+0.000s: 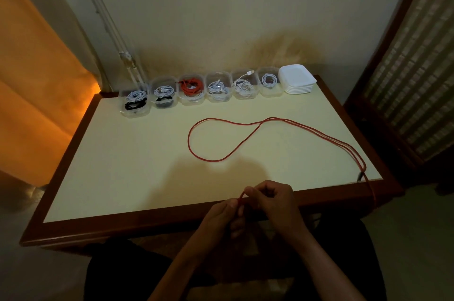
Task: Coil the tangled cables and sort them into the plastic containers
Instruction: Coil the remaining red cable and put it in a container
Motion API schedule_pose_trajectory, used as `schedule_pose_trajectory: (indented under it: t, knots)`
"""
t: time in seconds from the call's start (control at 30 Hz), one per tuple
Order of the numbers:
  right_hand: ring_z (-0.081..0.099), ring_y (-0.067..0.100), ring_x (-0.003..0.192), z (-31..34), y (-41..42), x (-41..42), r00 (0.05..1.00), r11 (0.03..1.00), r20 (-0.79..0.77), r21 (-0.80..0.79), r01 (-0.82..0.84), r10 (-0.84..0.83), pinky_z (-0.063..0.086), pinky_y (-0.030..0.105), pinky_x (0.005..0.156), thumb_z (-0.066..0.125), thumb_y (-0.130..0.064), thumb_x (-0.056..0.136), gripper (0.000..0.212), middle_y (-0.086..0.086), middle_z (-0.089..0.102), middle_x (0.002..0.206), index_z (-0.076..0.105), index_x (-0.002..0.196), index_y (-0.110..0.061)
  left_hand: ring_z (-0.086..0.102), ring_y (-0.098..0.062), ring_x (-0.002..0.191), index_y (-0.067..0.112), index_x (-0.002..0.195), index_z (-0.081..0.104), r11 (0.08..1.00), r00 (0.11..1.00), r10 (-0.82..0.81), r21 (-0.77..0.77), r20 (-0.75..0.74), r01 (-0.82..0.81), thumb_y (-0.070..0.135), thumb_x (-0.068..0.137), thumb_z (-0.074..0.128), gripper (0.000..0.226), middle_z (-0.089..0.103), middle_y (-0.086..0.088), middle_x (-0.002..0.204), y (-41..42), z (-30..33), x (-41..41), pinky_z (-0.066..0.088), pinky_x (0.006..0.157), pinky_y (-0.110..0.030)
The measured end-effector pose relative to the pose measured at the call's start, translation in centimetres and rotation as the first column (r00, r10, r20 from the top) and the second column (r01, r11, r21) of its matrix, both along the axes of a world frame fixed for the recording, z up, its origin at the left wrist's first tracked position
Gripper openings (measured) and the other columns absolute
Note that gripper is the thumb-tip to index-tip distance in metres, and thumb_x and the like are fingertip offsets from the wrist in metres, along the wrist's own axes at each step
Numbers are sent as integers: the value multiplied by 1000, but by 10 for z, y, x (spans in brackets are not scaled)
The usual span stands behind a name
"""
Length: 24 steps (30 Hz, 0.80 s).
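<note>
Here, both hands [255, 205] pinching red cable [196, 153], table edge [147, 224]

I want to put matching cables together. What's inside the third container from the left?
The third container holds a coiled red cable on top, with white cable showing beneath it. How much white cable lies underneath is hidden by the red coil.

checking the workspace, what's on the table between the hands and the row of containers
In the head view, only the loose red cable lies there, in an open loop on the table. Both hands pinch its near end; the containers stand along the far edge.
</note>
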State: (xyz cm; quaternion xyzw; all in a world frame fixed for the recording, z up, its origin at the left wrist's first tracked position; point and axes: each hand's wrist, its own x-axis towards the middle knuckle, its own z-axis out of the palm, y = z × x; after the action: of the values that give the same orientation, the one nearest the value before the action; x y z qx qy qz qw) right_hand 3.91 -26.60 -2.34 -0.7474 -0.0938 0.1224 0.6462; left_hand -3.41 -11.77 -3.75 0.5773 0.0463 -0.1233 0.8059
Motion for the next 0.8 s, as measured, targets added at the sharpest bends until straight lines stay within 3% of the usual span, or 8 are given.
schedule_pose_trajectory:
  t: [0.13,0.27,0.37,0.47,0.57,0.63,0.7,0.8]
  knots:
    - [68,19,72,-16,4,-6,1000,1000,-22,7,4,-4,54,40,70,67,-14,91,18,9,71,72,74,76,-10,37,-12,52,5,86,48,982,998,26,-185,-55,-35,34,95,41,31,37,-1,63,-7,5,-1,31,54,-26]
    - [72,15,80,-28,9,-10,999,999,-48,28,-17,18,56,31,74,61,-7,94,24,2,75,79,76,79,-16,34,-11,52,7,84,47,977,998,10,-214,-61,-23,32,94,43,28,35,0,64,-10,9,-6,29,52,-26]
    - [71,17,80,-35,14,-14,997,998,-30,-12,-65,65,54,35,74,60,-7,95,24,3,75,79,76,80,-15,32,-12,52,8,83,46,974,995,59,-215,-78,-74,34,92,47,28,33,-1,64,-4,10,-7,26,54,-29]
    - [70,28,82,-36,15,-18,992,994,-60,-5,-107,107,53,44,74,55,-10,99,23,9,73,82,75,87,-9,34,-13,52,6,84,48,946,984,145,-276,-107,-170,31,90,49,26,34,-2,64,-3,10,-8,30,53,-29]
    - [61,40,63,-34,15,-23,976,987,-147,36,-156,160,50,44,57,52,-19,101,25,14,70,76,73,92,-9,36,-13,50,4,83,49,897,954,251,-332,-161,-292,25,89,52,22,35,-2,61,-4,16,-5,35,52,-29]
    - [53,33,54,-36,15,-30,955,974,-191,30,-226,228,42,35,51,49,-24,102,24,13,64,70,71,95,-16,37,-13,50,5,84,48,854,935,305,-383,-180,-352,20,92,51,17,37,-1,60,-4,20,-3,37,52,-28]
    - [54,31,52,-38,16,-38,930,947,-201,-33,-320,307,41,34,53,46,-32,103,25,12,62,67,68,98,-23,43,-14,53,5,87,50,830,931,333,-424,-148,-364,18,91,52,15,43,-3,62,-3,22,0,42,55,-28]
    - [51,14,46,-30,18,-49,876,894,-246,-65,-442,415,41,30,53,44,-48,99,29,4,57,60,67,95,-31,56,-17,60,3,91,52,892,927,373,-265,-20,-365,21,94,51,19,58,-7,68,5,17,5,50,59,-27]
